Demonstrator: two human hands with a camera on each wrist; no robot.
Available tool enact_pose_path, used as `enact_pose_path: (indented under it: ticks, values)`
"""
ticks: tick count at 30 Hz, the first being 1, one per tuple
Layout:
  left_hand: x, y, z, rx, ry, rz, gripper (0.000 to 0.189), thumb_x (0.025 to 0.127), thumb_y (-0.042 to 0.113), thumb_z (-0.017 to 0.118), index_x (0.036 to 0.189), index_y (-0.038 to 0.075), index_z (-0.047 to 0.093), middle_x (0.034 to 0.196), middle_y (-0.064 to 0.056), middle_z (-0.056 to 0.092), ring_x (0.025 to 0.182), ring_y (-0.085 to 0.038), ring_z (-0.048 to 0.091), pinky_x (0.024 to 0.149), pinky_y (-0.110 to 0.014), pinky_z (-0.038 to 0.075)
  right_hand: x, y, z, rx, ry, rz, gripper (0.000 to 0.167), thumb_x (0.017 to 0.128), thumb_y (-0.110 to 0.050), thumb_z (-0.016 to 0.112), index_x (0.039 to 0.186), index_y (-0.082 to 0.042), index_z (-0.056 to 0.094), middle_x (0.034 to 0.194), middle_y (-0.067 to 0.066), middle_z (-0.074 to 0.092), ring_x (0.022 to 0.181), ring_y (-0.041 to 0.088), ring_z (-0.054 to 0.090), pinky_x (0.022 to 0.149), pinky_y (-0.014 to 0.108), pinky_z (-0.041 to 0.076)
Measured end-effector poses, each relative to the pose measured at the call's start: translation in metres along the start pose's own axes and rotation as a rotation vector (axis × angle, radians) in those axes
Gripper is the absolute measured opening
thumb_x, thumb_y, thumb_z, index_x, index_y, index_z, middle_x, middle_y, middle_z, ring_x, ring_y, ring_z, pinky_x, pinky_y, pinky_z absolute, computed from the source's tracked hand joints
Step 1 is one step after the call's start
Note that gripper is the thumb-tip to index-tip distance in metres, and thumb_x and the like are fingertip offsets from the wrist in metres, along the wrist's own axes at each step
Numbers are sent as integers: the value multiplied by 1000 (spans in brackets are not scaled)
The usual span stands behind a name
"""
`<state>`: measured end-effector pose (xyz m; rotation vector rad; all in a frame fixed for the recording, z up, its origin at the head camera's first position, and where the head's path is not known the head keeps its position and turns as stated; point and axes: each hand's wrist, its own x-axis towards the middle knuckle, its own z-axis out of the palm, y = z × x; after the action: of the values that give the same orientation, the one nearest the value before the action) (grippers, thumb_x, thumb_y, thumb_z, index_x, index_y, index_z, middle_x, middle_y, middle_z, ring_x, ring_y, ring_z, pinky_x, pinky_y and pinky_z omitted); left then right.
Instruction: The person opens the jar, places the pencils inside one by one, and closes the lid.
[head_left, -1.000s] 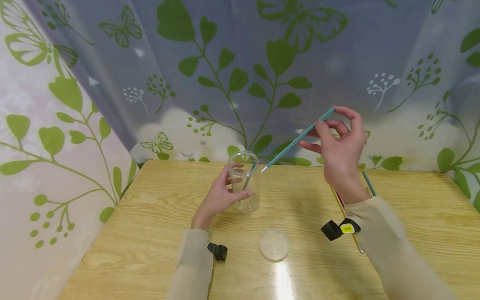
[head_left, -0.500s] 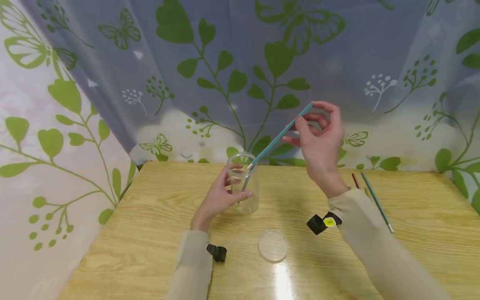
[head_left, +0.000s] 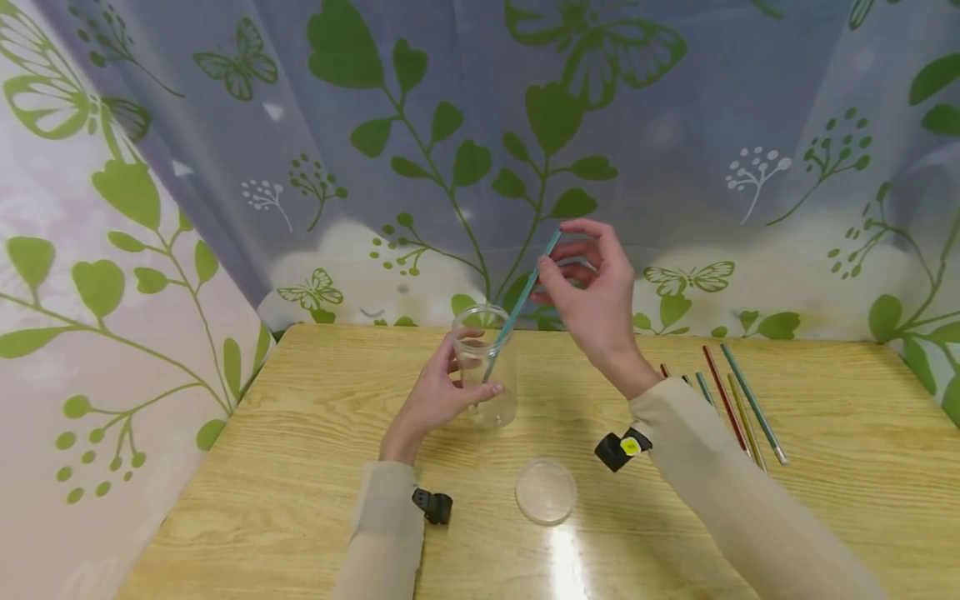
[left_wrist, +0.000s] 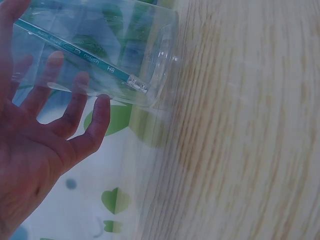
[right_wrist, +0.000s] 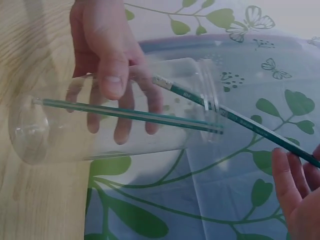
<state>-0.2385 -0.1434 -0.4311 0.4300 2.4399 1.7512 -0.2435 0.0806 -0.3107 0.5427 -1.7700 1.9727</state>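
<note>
One slim pencil [head_left: 522,293] slants into clear cylindrical jar [head_left: 504,367].

The held pencil [right_wrist: 265,131] apparently runs beyond the right wrist view's edge.

Held pencil [head_left: 522,298] teal; table [head_left: 262,483] yellowish, wood-grained; backdrop [head_left: 660,133] blue, green-leafed; half-hidden pencil [head_left: 686,379] possibly black.
</note>
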Motion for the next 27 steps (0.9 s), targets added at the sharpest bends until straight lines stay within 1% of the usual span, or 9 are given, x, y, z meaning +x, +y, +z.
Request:
enact_pose_path:
  ticks: [2, 6, 9, 13, 14, 17, 20, 21, 27]
  values:
    - [0, 0, 0, 0, -1, 1, 74, 85, 25, 85, 144, 40, 43, 146, 2, 49, 136, -34, 52, 102, -50, 53, -1, 4, 3, -57, -33, -11, 36, 94, 2, 67, 127, -8, 57, 93, 2, 64, 71, 16, 68, 67, 40, 64]
    - [0, 0, 0, 1, -3, 4, 74, 86, 25, 85, 145, 39, 42, 146, 1, 49, 137, -38, 51, 102, -51, 53, -5, 11, 7, -161, -93, -9, 34, 94, -1, 69, 125, -5, 58, 94, 8, 68, 72, 12, 69, 67, 30, 60]
    - [0, 0, 0, 0, -4, 7, 75, 86, 24, 85, 146, 36, 42, 146, 1, 49, 136, -37, 51, 102, -51, 53, -8, 14, 10, -207, -127, 6, 31, 95, -4, 70, 124, -7, 59, 95, 11, 69, 73, 11, 68, 67, 24, 55]
    - [0, 1, 0, -3, -3, 8, 76, 86, 23, 85, 147, 33, 42, 145, 1, 49, 134, -32, 53, 101, -50, 53, -11, 18, 13, -244, -165, 20, 26, 96, -7, 69, 121, -6, 60, 97, 13, 71, 80, 14, 68, 75, 23, 56]
    - [0, 1, 0, -4, -3, 8, 75, 85, 24, 85, 147, 34, 42, 145, 1, 49, 133, -32, 53, 101, -49, 53, -12, 19, 14, -254, -178, 23, 25, 96, -8, 69, 120, -6, 61, 97, 12, 71, 82, 15, 68, 78, 26, 57]
    - [0, 1, -1, -2, -4, 8, 78, 85, 24, 85, 149, 30, 41, 145, 1, 49, 132, -31, 53, 100, -49, 54, -13, 21, 16, -304, -229, 37, 22, 97, -10, 69, 118, -8, 62, 100, 10, 73, 92, 17, 69, 89, 34, 57]
    - [1, 0, -1, -1, -6, 14, 78, 86, 24, 84, 150, 29, 40, 145, 1, 49, 131, -31, 53, 98, -48, 54, -14, 22, 17, -367, -283, 46, 20, 97, -12, 69, 116, -11, 63, 103, 8, 74, 98, 19, 69, 94, 44, 56]
    - [1, 0, -1, -1, -6, 17, 78, 86, 24, 84, 151, 29, 40, 145, 1, 49, 130, -31, 53, 98, -48, 55, -15, 22, 17, -390, -301, 48, 19, 97, -12, 69, 115, -11, 64, 103, 7, 75, 100, 19, 69, 96, 44, 55]
    - [1, -2, -1, -3, -13, 19, 74, 87, 27, 84, 145, 41, 41, 145, 2, 47, 130, -29, 54, 98, -48, 55, -17, 27, 20, -481, -401, 45, 14, 97, -16, 69, 111, -15, 65, 99, 3, 76, 100, 20, 71, 105, 52, 51]
